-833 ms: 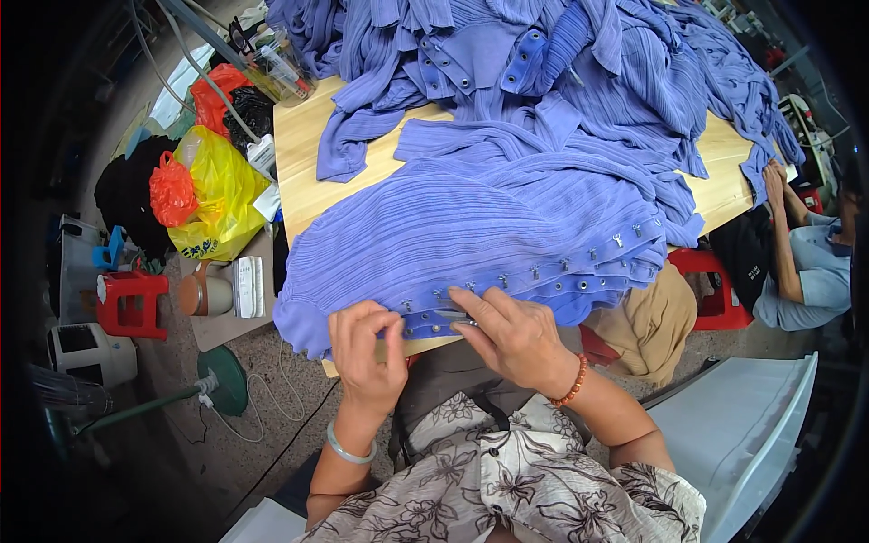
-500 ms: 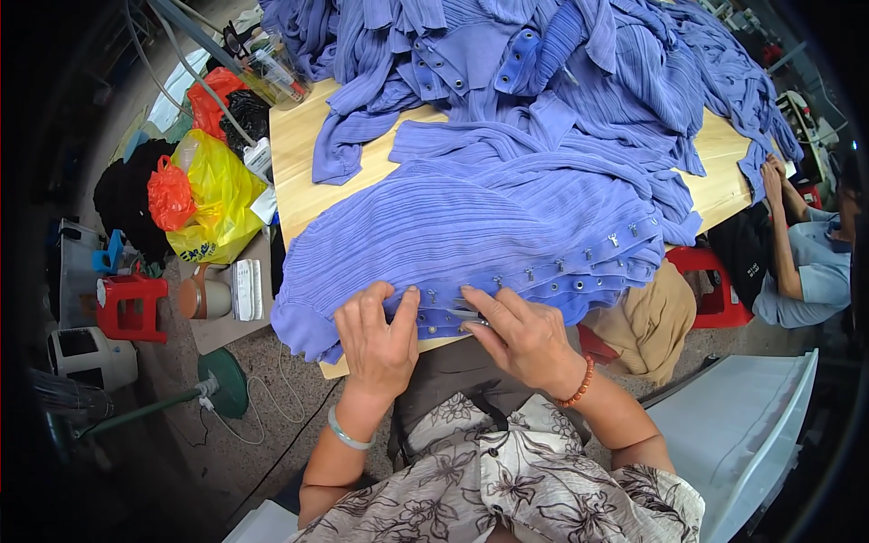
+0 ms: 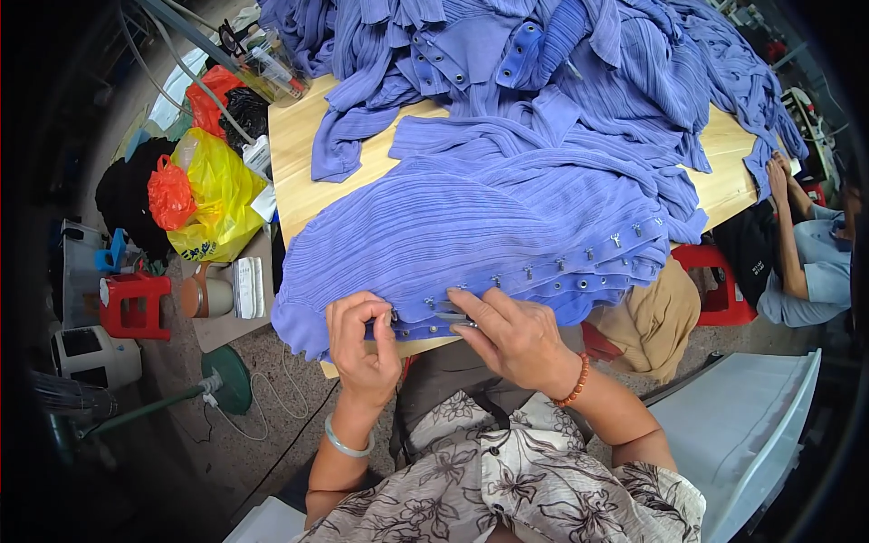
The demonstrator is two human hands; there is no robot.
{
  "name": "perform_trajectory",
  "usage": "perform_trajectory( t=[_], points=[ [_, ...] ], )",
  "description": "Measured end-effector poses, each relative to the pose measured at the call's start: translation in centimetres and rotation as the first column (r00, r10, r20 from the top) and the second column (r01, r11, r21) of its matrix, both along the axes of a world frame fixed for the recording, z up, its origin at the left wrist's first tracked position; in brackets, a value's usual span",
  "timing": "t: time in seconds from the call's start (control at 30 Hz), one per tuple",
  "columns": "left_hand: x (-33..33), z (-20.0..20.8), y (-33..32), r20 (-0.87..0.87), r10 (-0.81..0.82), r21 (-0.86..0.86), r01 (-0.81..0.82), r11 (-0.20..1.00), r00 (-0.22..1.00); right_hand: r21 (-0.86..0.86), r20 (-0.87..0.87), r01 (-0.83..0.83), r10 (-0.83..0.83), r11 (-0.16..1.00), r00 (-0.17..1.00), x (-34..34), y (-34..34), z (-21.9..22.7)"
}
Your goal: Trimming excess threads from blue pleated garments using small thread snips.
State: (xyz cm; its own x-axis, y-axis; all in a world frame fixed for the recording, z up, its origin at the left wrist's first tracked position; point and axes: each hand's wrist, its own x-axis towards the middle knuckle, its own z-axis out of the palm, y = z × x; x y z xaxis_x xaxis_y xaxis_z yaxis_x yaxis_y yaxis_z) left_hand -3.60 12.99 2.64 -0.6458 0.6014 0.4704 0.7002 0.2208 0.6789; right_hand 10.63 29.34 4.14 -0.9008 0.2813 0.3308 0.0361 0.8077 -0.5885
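Observation:
A blue-violet ribbed knit garment (image 3: 434, 208) lies across the near side of the wooden table (image 3: 294, 154). Along its front edge runs a row of metal hook fasteners (image 3: 558, 265), with a strip of eyelets (image 3: 579, 285) under it. My left hand (image 3: 362, 344) is closed at the left end of this edge, thumb and forefinger pinching the fabric by a small metal fastener. In my right hand (image 3: 520, 339) is a pair of small metal thread snips (image 3: 455, 318), blades pointing left along the edge; the handles are mostly hidden by my fingers.
More blue-violet garments (image 3: 507, 54) are heaped at the back. To the left are a tool holder (image 3: 272, 72), a yellow plastic bag (image 3: 217, 199), a mug (image 3: 208, 291) and a red stool (image 3: 136, 306). At right, a co-worker (image 3: 810, 262) sits near another red stool (image 3: 724, 285).
My left hand has drawn slightly left and its thumb and forefinger have come together at the garment's edge. My right hand with the snips has shifted a little left.

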Motion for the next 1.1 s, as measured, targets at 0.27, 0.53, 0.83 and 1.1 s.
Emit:
perform_trajectory(
  t=[0.27, 0.53, 0.83, 1.1],
  points=[
    [0.4, -0.3, -0.3, 0.080, 0.006, 0.044, -0.010, 0.999, 0.997, -0.006, -0.025, -0.070, 0.070, 0.998, 0.997, -1.8, -1.0, 0.4],
    [1.4, -1.1, -0.5, 0.029, 0.036, 0.064, -0.038, 0.997, 0.999, 0.045, -0.013, -0.117, 0.118, 0.992, 0.993, -2.8, -1.5, 0.2],
    [1.2, 0.6, -4.7, -0.225, -0.122, -0.119, 0.097, 0.988, 0.967, 0.119, -0.008, 0.072, -0.071, 0.990, 0.997, -1.1, 1.1, 1.4],
    [-3.7, -1.0, -9.9, -0.333, 0.043, -0.352, -0.166, 0.921, 0.942, 0.285, 0.043, 0.237, -0.259, 0.929, 0.965, 4.5, 7.5, 2.3]
  ],
)
